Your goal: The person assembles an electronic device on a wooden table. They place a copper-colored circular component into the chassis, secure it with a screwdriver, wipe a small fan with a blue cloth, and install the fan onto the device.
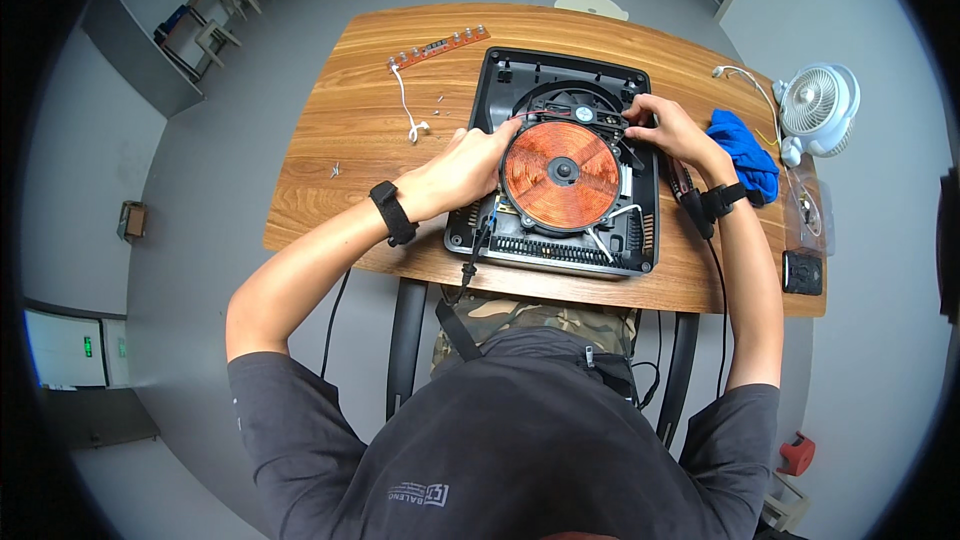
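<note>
Find the copper coil (535,185) inside the open black housing (508,68), about midway between the tabletop's (345,130) left and right edges and close to its near edge. Note the left hand (466,166) at the coil's far left rim, fingers close together, near a thin red wire (546,114). Note the right hand (668,126) beside the far right of the coil, thumb and forefinger narrow next to the cooling fan (584,113). Cannot tell, for either, whether pinching or merely touching.

For steady work, best to brace lightly at the rim, off the windings, and guide with the right fingertips. Probably wise to leave slack in the red wire and to avoid trapping it under the coil; likely to snag if pulled sideways.

Watch the near edge: little room there, with a black cord (470,268) crossing it. On the right, mind the dark corded tool (688,195) just beside the wrist, then the blue cloth (743,155) beyond. Use the tabletop's left side for wider moves, bare toward the near left corner, but steer around the loose screws (335,170) and, nearer the far edge, the button strip (437,46).
</note>
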